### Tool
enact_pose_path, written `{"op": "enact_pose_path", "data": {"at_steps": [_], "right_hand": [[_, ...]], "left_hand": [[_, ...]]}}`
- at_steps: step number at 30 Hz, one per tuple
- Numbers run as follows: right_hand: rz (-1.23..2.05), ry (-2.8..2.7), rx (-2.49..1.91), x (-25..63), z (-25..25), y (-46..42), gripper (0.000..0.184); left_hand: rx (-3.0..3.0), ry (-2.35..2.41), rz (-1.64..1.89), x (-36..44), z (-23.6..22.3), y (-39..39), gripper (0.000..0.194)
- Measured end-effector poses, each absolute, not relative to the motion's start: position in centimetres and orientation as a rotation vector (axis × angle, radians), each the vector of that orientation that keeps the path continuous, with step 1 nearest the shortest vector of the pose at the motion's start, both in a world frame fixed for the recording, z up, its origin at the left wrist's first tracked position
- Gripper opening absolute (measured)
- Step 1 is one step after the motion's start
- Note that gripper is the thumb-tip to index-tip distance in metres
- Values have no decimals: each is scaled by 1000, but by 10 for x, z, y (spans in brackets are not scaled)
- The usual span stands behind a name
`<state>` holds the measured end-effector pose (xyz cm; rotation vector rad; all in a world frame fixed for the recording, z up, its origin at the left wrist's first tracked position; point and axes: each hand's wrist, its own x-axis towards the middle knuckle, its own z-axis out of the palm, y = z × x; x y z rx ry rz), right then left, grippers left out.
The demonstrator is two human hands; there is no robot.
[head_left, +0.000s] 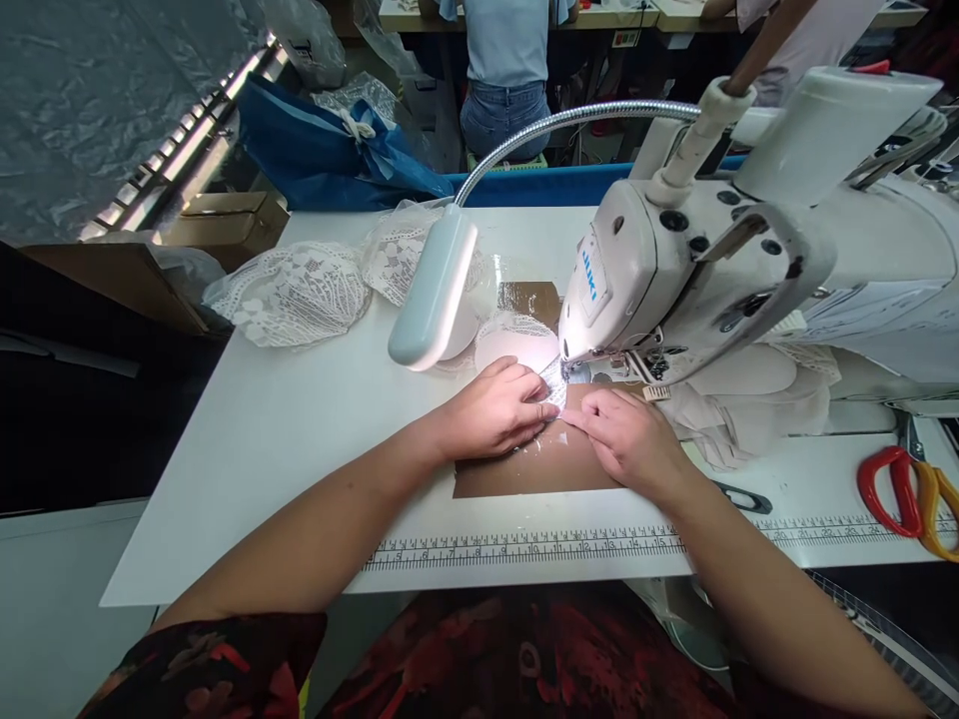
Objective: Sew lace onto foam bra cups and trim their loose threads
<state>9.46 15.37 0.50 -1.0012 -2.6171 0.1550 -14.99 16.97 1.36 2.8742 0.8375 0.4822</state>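
A white lace bra cup (516, 345) lies under the needle end of the white sewing machine (621, 270). My left hand (498, 407) is closed, its fingertips pressing the cup's lace edge just in front of the needle. From the other side my right hand (629, 434) pinches the near tip of the same edge, thumb and forefinger together. Both hands rest over a brown sheet (535, 479) on the white table (315, 429). The fingers partly hide the fabric between them.
A lamp (435, 290) on a bendy metal neck hangs left of the machine. More lace cups (292, 295) lie at the back left, and pale fabric (756, 399) sits right. Scissors (891, 491) and a dark thread snipper (745, 497) lie right, near a printed ruler (524, 549). A person (507, 60) sits beyond.
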Motion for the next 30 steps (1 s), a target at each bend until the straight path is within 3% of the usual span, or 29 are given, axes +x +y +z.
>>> {"op": "enact_pose_path", "data": {"at_steps": [30], "right_hand": [[214, -2601, -1004, 96, 7, 151, 35]], "left_hand": [[2860, 868, 545, -150, 11, 171, 27]]}}
